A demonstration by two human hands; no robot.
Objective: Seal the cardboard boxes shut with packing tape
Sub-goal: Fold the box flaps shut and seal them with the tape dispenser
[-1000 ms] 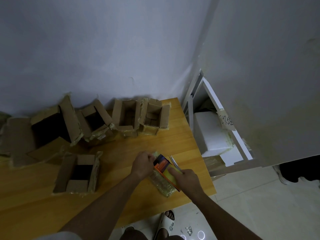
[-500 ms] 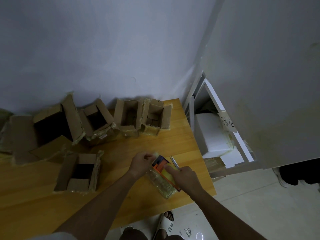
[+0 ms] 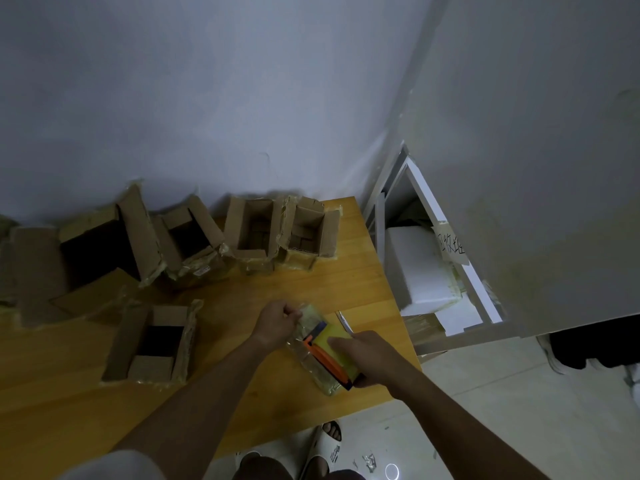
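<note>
Your right hand (image 3: 367, 355) is curled round the orange-and-yellow tape dispenser (image 3: 330, 351), which sits pressed on top of a small tape-wrapped box (image 3: 317, 358) lying near the right front corner of the wooden table (image 3: 242, 393). Your left hand (image 3: 277, 323) pinches the clear tape (image 3: 304, 315) at the far end of that box, fingers closed on the film (whether it is a loose end or stuck down is hard to tell in this dim light). A pair of scissors (image 3: 344, 320) lies on the table just beyond the dispenser. One open cardboard box (image 3: 152, 341) stands to the left of your forearm, flaps spread, and four more open boxes (image 3: 249, 233) line the back of the table against the wall. To the right of the table stands a white shelf (image 3: 450, 271) holding a white foam block (image 3: 419, 271).
</note>
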